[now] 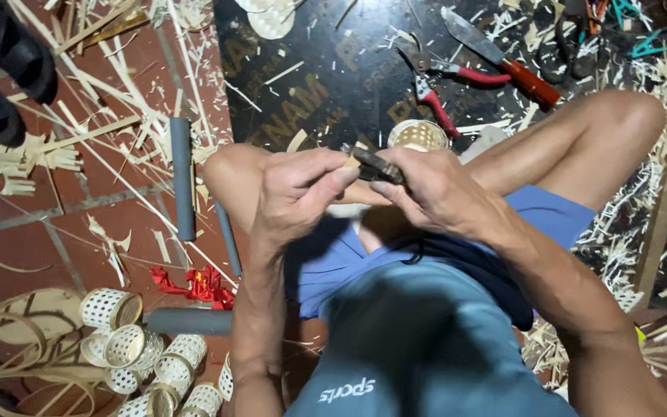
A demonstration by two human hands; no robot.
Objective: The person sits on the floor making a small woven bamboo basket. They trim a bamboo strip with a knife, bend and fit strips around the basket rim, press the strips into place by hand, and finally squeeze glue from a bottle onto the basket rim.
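Both our left hand (pixel 299 193) and right hand (pixel 434 193) grip a dark knife (pixel 378 166); finished woven rings (pixel 121 347) are heaped at the floor's near-left corner, strips (pixel 110 123) still uncut.

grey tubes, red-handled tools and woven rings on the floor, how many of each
grey tubes: 3 (long upright one, thin one by the knee, short one lying flat)
red-handled tools: 2 (pliers, knife)
woven rings: about 9 (cluster, single one)
total: about 14
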